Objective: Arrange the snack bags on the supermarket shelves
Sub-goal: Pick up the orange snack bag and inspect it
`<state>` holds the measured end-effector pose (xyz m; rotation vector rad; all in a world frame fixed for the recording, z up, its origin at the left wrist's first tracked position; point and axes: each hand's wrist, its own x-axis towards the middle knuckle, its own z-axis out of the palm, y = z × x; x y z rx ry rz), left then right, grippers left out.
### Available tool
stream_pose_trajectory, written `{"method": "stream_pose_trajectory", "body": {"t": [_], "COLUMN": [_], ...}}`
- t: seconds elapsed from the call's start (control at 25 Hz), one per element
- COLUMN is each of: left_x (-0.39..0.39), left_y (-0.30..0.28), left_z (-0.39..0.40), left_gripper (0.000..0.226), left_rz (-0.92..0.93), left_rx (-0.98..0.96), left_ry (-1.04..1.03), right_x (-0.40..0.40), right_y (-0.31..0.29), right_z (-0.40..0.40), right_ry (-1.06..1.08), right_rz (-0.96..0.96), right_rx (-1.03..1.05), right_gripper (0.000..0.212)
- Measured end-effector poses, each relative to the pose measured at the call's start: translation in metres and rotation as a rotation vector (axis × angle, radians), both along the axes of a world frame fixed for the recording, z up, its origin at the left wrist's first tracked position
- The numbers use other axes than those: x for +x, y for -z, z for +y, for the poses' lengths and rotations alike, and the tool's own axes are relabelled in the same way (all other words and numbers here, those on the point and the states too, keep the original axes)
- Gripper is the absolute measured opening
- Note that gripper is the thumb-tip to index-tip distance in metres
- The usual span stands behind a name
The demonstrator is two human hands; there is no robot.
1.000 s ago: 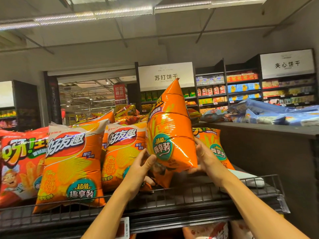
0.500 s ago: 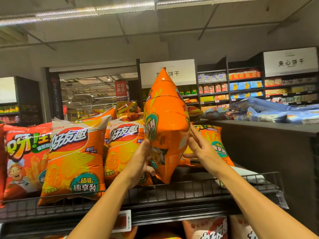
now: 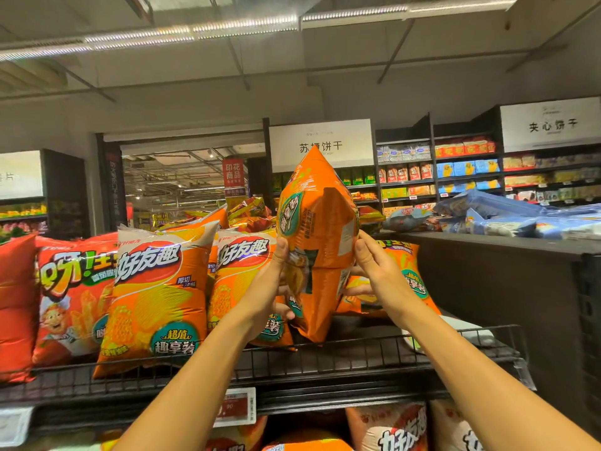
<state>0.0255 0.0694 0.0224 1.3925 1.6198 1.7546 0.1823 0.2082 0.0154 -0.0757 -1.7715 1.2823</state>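
An orange snack bag (image 3: 317, 229) stands upright and edge-on above the wire-fronted top shelf (image 3: 325, 359), its back seam facing me. My left hand (image 3: 270, 288) grips its left side with thumb up and fingers curled under it. My right hand (image 3: 374, 268) presses straight fingers against its right side. Two orange-and-white bags (image 3: 156, 297) (image 3: 240, 271) stand in a row to the left. Another orange bag (image 3: 409, 275) leans behind my right hand.
Red snack bags (image 3: 65, 297) fill the shelf's left end. A dark end panel (image 3: 507, 288) walls the right side, with blue packs (image 3: 507, 219) piled on top. A price tag (image 3: 235, 406) hangs on the shelf edge; more bags (image 3: 390, 431) sit below. Biscuit shelves line the far wall.
The held bag has turned from showing its front to edge-on, with its back seam toward me. Both hands have shifted up along its sides.
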Motion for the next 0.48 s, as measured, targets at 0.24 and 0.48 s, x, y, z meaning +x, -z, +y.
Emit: {"method": "stream_pose_trajectory", "body": {"t": [0.24,0.48], "left_x": [-0.003,0.001], "left_y": [-0.004,0.001], "left_z": [-0.001,-0.005], "left_gripper": [0.076,0.071], "left_rz": [-0.023,0.087], "left_rx": [0.167,0.253], "left_ry": [-0.015,0.006], "right_x": [0.009,0.024], "right_y": [-0.002,-0.009], "right_z": [0.006,0.015], "right_ry": [-0.080,-0.151], "right_rz": [-0.036,-0.107], "right_rx": [-0.049,-0.340], "right_gripper": [0.075,0.061]}}
